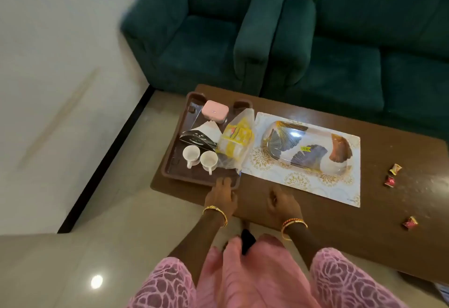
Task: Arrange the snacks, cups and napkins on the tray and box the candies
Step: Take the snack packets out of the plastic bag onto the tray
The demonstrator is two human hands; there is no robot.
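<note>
A brown tray sits at the left end of the wooden table. It carries two white cups, a black holder with white napkins, a pink-lidded box and a clear and yellow snack bag. My left hand rests on the tray's near right corner; whether it grips the rim I cannot tell. My right hand hovers over the table edge, fingers loosely curled, holding nothing. A patterned serving tray lies on a white placemat. Three wrapped candies lie loose at the table's right.
Green sofas stand close behind the table. A white wall with a black skirting strip runs along the left. Shiny tiled floor lies in front of the table, where I stand in pink clothing.
</note>
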